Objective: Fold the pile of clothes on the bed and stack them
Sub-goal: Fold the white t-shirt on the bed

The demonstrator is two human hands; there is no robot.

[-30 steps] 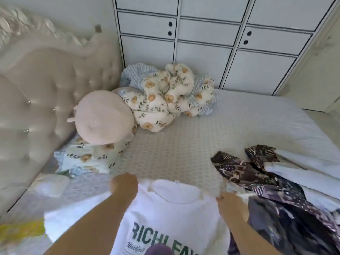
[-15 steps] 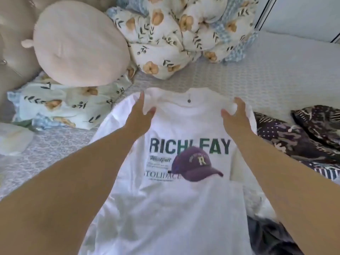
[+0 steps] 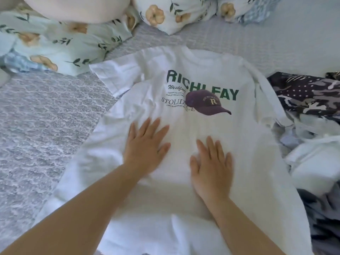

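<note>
Your left hand [image 3: 145,150] and right hand [image 3: 211,168] lie flat with fingers straight, grasping nothing, pressing the white T-shirt [image 3: 184,74] spread face-up mid-bed [image 3: 46,116]. Sweep outward toward 9 and 3 o'clock to clear wrinkles before folding; the unfolded pile [image 3: 309,96] waits at 3 o'clock.

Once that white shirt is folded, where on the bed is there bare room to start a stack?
Bare bedspread lies left of the white T-shirt, below the floral pillows. Another free strip runs beyond the collar at upper right. The right side is crowded with the dark patterned clothes and white garments. Both hands, left hand and right hand, press flat on the shirt.
</note>
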